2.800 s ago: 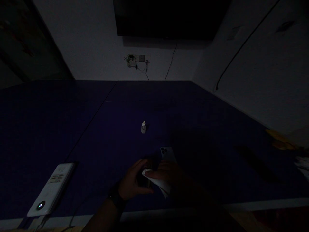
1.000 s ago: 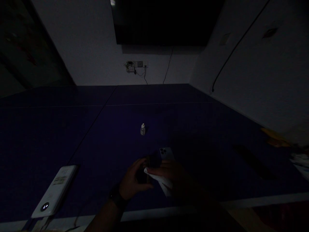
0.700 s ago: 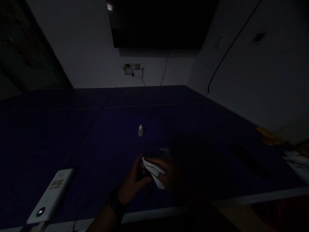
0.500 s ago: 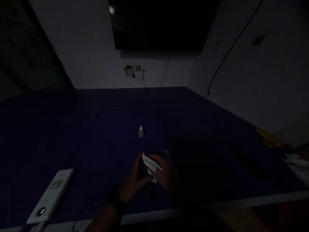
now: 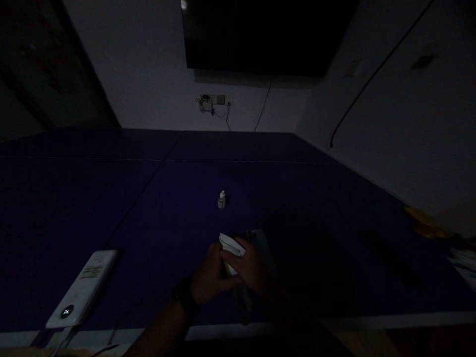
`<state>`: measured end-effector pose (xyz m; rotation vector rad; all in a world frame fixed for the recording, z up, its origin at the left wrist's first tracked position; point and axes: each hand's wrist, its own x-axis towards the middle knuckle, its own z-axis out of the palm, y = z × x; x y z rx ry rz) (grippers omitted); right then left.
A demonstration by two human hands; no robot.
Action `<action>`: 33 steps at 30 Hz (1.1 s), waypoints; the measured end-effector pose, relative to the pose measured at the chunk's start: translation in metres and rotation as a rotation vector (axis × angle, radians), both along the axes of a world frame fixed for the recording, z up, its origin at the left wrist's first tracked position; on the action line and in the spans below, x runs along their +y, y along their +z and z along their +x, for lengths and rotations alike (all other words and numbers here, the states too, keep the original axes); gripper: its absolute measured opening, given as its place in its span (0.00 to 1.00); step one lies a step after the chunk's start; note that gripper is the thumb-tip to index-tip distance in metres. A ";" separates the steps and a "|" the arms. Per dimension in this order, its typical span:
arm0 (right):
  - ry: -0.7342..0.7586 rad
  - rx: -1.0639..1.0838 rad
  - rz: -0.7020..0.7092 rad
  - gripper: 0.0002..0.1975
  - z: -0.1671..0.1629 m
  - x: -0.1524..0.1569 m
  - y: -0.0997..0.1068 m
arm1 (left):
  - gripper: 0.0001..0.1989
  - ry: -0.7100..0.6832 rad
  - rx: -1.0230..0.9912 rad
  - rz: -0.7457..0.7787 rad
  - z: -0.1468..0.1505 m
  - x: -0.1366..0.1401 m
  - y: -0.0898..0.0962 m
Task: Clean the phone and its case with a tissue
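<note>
Near the table's front edge, my two hands are close together in dim light. My right hand (image 5: 251,265) is closed on a folded white cloth or tissue (image 5: 231,244). Just left of it, my left hand (image 5: 211,277) has its fingers curled round a thin edge under the cloth; most of that object is hidden and too dark to name. A dark strip (image 5: 242,302) shows below the hands. Partly behind my right hand a phone (image 5: 265,248) lies with its camera lenses up. Beyond the hands stands a small bottle (image 5: 222,201) with a white cap.
A white power bank (image 5: 84,287) with a lit display and a cable lies at the left front of the blue table (image 5: 156,218). A dark flat object (image 5: 390,255) and yellow material (image 5: 426,220) are at the right. A large screen (image 5: 267,34) hangs on the wall.
The view has shifted slightly. My right hand has come closer over my left hand, and the cloth is bunched more tightly. More of the phone shows beside the right hand.
</note>
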<state>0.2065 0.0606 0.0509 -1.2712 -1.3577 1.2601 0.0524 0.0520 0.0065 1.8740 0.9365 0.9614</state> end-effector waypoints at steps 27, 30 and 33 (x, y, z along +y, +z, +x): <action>-0.178 0.070 -0.038 0.24 0.011 0.022 -0.031 | 0.87 -0.150 0.167 0.060 -0.029 -0.017 -0.023; -0.180 -0.043 0.065 0.20 0.029 0.025 -0.023 | 0.86 -0.140 0.144 0.067 -0.028 -0.017 -0.018; -0.018 -0.106 0.199 0.17 0.037 0.021 -0.012 | 0.82 -0.156 0.084 0.074 -0.026 -0.016 -0.012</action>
